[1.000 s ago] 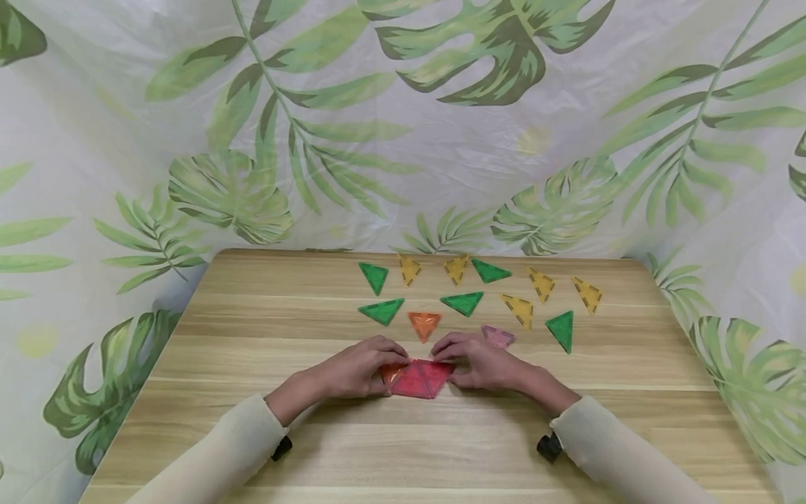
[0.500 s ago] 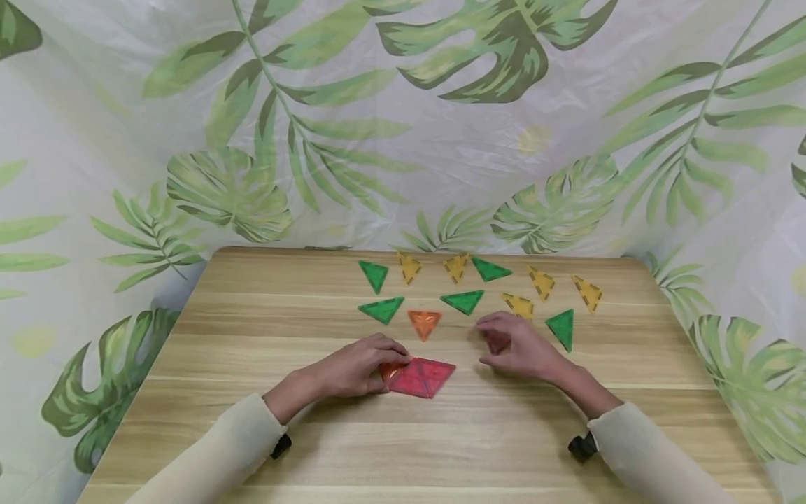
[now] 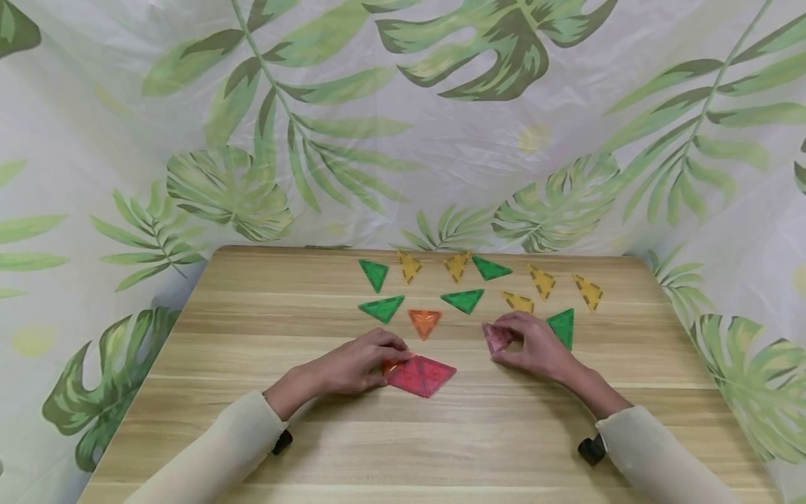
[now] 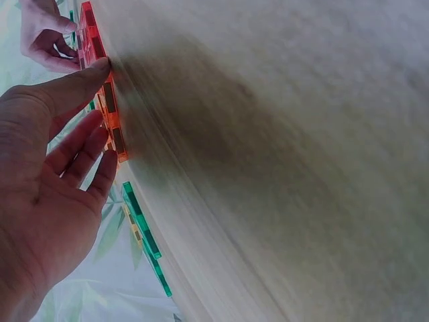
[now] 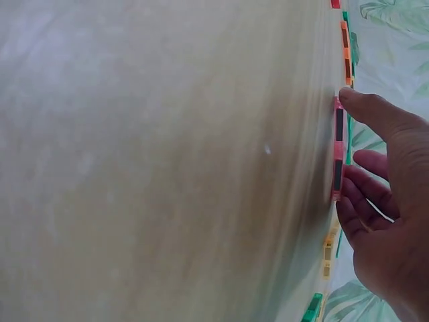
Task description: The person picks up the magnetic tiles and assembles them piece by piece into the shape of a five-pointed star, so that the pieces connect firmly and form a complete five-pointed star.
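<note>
My left hand (image 3: 362,360) grips an orange triangular magnetic tile (image 4: 110,114), its thumb at the near edge and fingers at the far side. Joined to that tile's right side are two red triangular magnetic tiles (image 3: 429,376), lying flat and forming a slanted four-sided shape. To the right, my right hand (image 3: 535,344) pinches a pink triangular magnetic tile (image 3: 495,339) between thumb and fingers. In the right wrist view the pink tile shows edge-on, low over the table, with dark strips in its edge. My left fingers hide most of the orange tile in the head view.
Another orange triangle tile (image 3: 425,323) lies beyond the red pair. Several green tiles (image 3: 462,301) and several yellow tiles (image 3: 542,281) are scattered across the back of the wooden table (image 3: 403,448). A leaf-patterned cloth (image 3: 352,126) hangs behind it.
My right hand has left the red tiles, moved right to the pink tile, and now pinches and turns it. The red pair has tilted slightly; my left hand stays at the orange tile.
</note>
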`<state>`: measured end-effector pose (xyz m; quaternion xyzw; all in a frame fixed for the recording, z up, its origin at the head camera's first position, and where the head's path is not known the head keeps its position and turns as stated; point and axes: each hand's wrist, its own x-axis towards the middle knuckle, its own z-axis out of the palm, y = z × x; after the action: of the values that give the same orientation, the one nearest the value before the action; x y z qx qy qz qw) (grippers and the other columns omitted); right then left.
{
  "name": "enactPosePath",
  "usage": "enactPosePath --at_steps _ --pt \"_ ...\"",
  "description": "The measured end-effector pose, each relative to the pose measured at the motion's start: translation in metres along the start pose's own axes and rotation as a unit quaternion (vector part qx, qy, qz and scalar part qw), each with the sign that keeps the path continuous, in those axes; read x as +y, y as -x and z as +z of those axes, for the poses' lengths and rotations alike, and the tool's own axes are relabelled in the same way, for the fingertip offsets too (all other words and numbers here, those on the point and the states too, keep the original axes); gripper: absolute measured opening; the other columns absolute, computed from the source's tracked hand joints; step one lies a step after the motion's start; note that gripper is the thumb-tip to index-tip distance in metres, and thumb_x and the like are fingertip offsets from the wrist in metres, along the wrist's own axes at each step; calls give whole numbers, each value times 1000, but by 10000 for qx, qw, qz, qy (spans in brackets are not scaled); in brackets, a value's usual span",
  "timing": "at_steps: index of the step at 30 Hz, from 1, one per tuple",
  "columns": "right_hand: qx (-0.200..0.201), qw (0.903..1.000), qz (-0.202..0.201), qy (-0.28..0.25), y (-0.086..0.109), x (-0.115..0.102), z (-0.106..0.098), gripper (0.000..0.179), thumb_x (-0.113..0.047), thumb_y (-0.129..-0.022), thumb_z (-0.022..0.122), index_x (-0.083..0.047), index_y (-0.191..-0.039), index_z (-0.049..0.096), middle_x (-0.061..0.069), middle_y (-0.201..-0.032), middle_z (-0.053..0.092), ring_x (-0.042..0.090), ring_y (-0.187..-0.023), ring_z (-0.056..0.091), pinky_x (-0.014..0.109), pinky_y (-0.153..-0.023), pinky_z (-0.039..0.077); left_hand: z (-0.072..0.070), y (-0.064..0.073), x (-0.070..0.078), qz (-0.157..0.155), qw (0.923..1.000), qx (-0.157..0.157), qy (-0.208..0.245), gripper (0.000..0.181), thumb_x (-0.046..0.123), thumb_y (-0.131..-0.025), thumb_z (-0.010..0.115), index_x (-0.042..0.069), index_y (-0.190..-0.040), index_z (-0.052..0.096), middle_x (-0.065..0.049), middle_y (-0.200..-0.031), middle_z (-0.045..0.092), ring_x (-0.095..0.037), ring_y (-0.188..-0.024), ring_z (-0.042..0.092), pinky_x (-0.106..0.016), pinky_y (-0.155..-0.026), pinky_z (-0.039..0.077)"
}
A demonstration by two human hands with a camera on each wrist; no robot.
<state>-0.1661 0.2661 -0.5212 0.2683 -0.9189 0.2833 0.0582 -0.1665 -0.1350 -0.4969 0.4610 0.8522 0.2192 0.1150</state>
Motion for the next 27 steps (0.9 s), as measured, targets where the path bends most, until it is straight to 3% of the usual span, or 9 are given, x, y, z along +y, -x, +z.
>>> enactPosePath --at_steps 11,18,27 --pt "44 9999 -61 148 0 -1 3 51 -25 -76 97 -3 -118 79 12 -121 74 29 -112 70 49 -92 60 -1 1 0 51 9999 103 -79 41 7 -94 79 9 -134 74 -9 -136 62 -24 -129 54 -41 -110 50" --pt "91 9993 -344 -110 -2 -1 4 49 -25 -75 97 -6 -116 80 7 -119 75 27 -112 70 49 -93 59 -3 1 1 -57 9997 83 -222 40 20 -95 82 11 -133 75 -7 -139 62 -24 -130 56 -43 -110 51" --pt "-313 9940 -918 -497 -17 -13 9 50 -21 -75 97 -10 -120 81 2 -126 74 25 -119 67 48 -98 56 -1 2 -2 -34 9999 103 -104 42 19 -95 83 11 -134 74 -9 -141 62 -26 -133 55 -45 -111 50"
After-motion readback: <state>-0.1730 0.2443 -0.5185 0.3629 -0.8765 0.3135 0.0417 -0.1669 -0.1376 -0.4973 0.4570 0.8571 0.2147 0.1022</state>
